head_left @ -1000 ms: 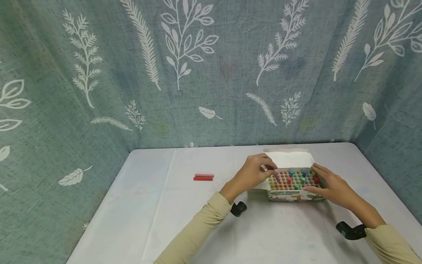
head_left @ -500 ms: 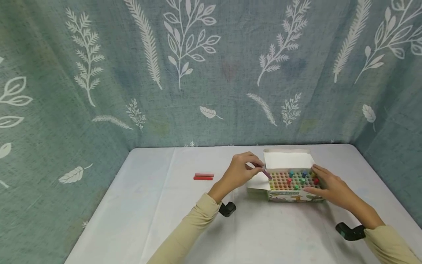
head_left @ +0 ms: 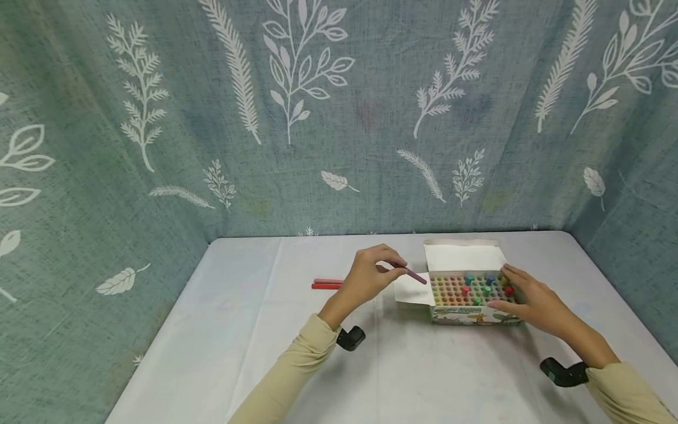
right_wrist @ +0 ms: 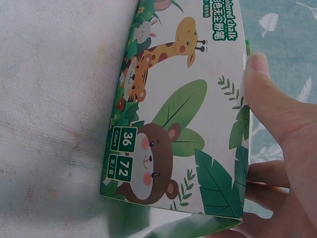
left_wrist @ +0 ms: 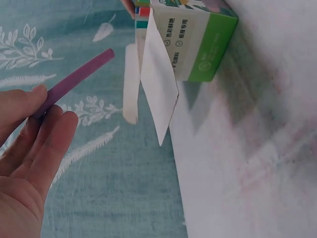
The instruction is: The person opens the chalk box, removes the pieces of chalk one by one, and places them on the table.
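My left hand (head_left: 366, 275) pinches a purple chalk stick (left_wrist: 77, 80) between thumb and fingers. The stick (head_left: 416, 275) is held in the air above the box's left side flap, its free end pointing right and slightly down. At the right of the table stands a chalk box (head_left: 458, 316) with its lid raised, showing rows of holes with several coloured chalks standing in them. My right hand (head_left: 536, 299) holds the right end of this box, thumb along the front top edge. In the right wrist view, the box front (right_wrist: 198, 111) shows cartoon animals and "colored chalk" lettering.
A red chalk (head_left: 324, 287) and a pinkish chalk (head_left: 325, 281) lie side by side on the white-covered table (head_left: 286, 330), partly behind the left hand. The open lid (head_left: 465, 257) leans back, and the side flap (head_left: 412, 290) sticks out left. A patterned curtain (head_left: 371, 194) surrounds the table.
My left hand has moved left, carrying the purple chalk from over the box's holes to beyond its left edge. The right hand and the box have stayed in place.
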Tool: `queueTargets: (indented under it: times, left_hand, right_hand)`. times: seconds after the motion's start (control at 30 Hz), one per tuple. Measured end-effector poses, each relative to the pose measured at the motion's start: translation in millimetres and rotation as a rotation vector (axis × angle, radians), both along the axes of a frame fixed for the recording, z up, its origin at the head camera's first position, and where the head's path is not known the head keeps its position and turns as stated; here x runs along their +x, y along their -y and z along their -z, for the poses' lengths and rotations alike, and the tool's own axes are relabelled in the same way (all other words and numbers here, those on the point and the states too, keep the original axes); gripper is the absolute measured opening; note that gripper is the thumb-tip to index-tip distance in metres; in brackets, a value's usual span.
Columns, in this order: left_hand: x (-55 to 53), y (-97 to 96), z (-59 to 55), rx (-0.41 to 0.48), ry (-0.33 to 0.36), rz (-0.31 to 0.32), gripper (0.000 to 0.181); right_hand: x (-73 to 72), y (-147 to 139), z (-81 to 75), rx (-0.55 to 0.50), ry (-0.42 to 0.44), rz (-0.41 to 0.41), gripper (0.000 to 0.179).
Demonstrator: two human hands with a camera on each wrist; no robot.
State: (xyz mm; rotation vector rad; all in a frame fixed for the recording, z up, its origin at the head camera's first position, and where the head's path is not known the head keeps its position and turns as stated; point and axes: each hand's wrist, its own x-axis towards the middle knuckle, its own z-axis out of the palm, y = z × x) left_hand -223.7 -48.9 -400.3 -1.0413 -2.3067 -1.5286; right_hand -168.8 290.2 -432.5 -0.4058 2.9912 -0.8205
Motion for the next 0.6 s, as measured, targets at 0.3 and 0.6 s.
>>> queueTargets:
  times: [0.3,0.6]
  left_hand:
    - [24.2,16.3,-26.5,0.025,0.029,-0.022,0.006]
    - [27.8,29.2,-23.6,0.060,0.020,-0.048,0.008]
  right_hand:
    - [-1.0,2,-0.7,0.001,0.012,0.004,0.092]
    - [-1.1,2,-1.2,0.012,0.003,0.007,0.092]
